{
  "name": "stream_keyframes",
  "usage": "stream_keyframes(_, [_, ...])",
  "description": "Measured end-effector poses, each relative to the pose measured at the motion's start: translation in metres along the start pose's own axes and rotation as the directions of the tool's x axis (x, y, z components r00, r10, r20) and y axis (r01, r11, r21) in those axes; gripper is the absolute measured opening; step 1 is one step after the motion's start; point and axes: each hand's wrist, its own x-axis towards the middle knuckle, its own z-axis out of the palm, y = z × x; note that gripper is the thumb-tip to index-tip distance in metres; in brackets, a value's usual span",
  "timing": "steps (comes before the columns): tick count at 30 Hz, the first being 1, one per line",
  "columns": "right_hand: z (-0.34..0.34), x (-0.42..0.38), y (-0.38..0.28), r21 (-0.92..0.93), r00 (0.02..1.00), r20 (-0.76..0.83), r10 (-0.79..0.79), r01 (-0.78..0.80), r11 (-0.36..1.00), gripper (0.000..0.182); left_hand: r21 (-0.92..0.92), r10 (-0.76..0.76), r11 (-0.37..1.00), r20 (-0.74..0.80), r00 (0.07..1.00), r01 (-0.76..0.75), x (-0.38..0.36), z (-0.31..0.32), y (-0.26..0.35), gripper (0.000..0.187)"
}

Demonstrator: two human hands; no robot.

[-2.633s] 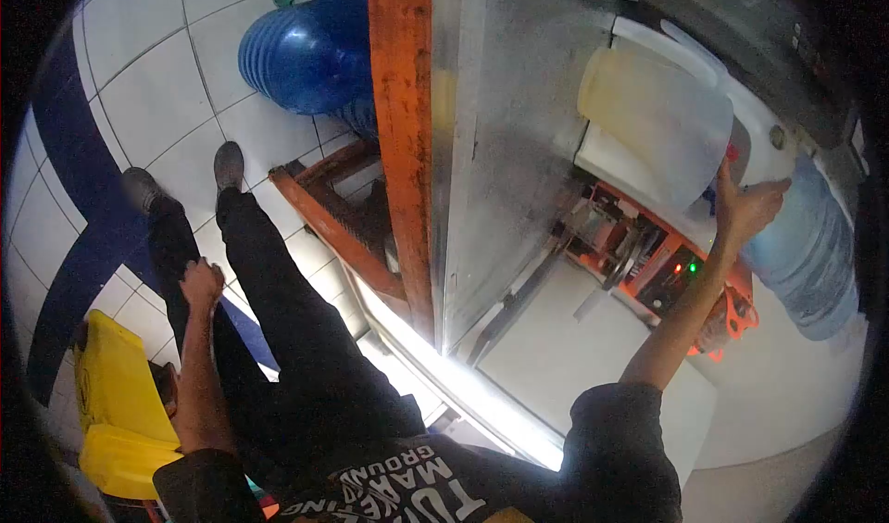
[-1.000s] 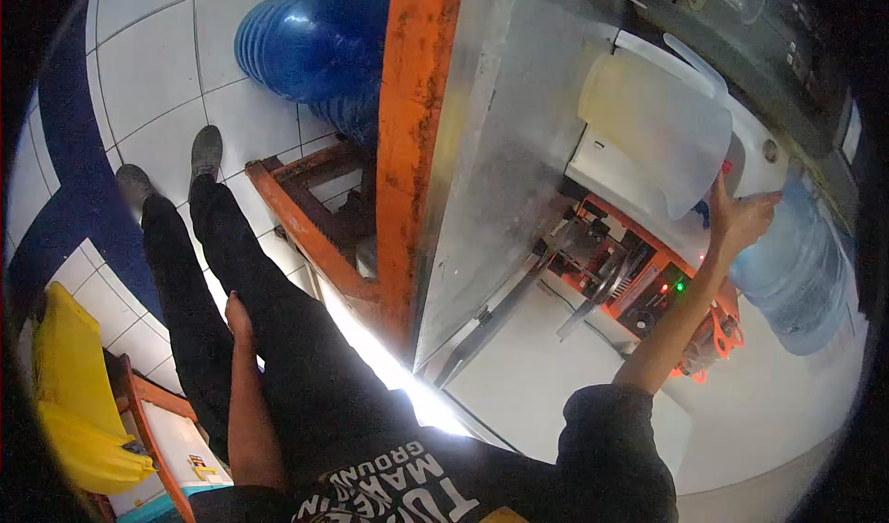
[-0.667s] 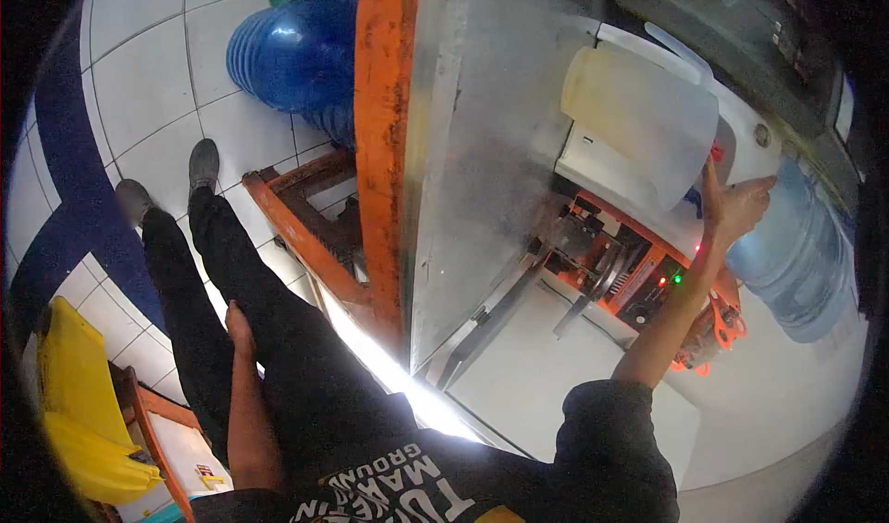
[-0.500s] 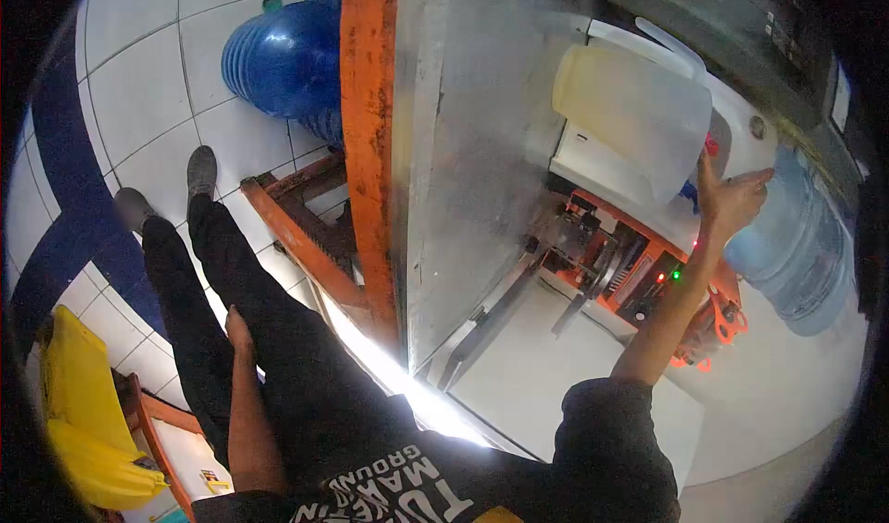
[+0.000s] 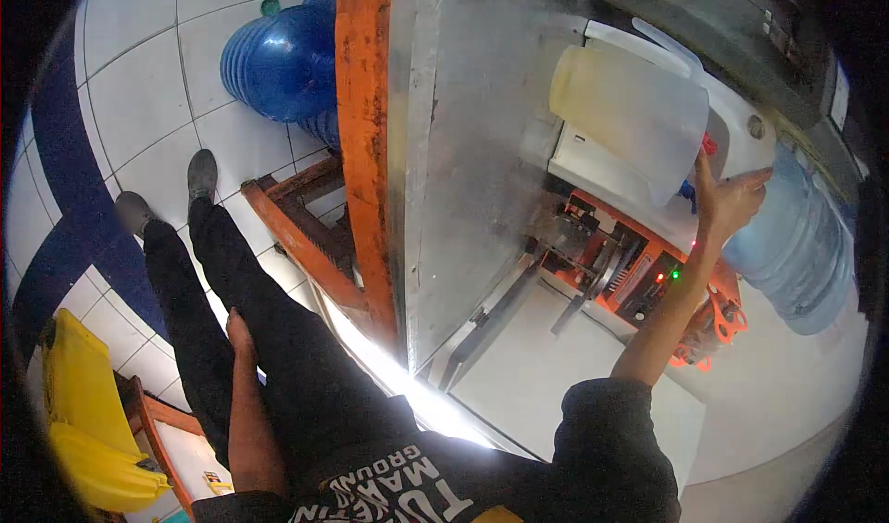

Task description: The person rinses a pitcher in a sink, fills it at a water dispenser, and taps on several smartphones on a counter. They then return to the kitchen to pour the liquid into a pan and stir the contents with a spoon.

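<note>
The two hands are well apart. The right hand (image 5: 730, 206) has its fingers spread, with one fingertip at the red tap (image 5: 709, 144) of the white dispenser (image 5: 593, 169). The yellowish jug (image 5: 630, 115) is just beside this tap. The left hand (image 5: 239, 328) is by the dark trousers (image 5: 264, 287); its grip I cannot tell.

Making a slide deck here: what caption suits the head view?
Right hand at a red tap beside a translucent container, left hand hanging down.
</note>
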Motion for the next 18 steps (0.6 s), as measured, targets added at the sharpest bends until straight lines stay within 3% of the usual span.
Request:
stream_keyframes(8, [-0.006,0.001,-0.005,-0.004,0.999,0.040,0.024,-0.023,1.000,0.123,0.114,0.077,0.991,-0.003,0.997,-0.076,-0.008,-0.002,0.003,0.054])
stream_keyframes(11, [-0.003,0.001,-0.002,-0.015,1.000,0.026,0.007,-0.007,1.000,0.122,-0.046,0.028,0.999,0.045,0.999,-0.026,-0.001,0.000,0.003,0.056])
stream_keyframes(14, [0.000,0.002,-0.002,-0.020,1.000,0.012,-0.009,0.009,1.000,0.120,-0.261,-0.025,0.962,0.223,0.974,0.084,0.023,0.002,0.012,0.059])
stream_keyframes(18, [0.005,0.001,0.008,0.033,0.989,-0.089,-0.121,0.124,0.992,0.114,-0.094,0.180,0.981,0.158,0.971,-0.167,0.091,0.014,0.052,0.060])
